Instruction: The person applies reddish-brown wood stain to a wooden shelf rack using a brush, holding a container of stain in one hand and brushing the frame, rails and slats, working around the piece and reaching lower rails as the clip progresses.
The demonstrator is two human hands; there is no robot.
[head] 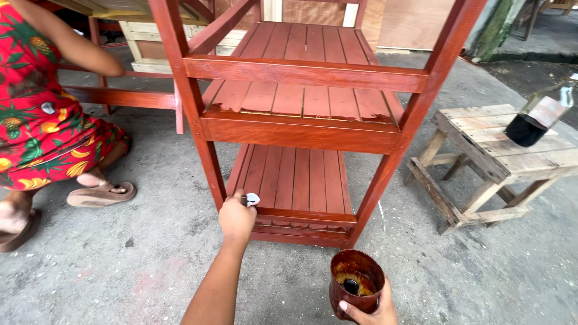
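The left hand (236,218) pinches a small white cloth wad (251,198) in closed fingers against the red-stained slatted rack's (301,126) bottom rail. The right hand (370,310) grips a stain-coated cup (355,281), fingers wrapped beneath it.

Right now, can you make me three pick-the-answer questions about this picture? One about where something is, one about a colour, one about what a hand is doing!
1. Where is the dark bottle?
A on the pale wooden stool
B on the rack's top shelf
C on the ground

2. What colour is the slatted rack?
A blue
B reddish-brown
C white

3. What does the right hand do?
A hangs empty
B holds a cup
C grips a hammer

Answers: 1 A, the bottle stands on the stool's planks. 2 B, its wood looks freshly stained. 3 B, fingers wrap the stain-smeared cup; the left hand presses a small cloth to the lower shelf.
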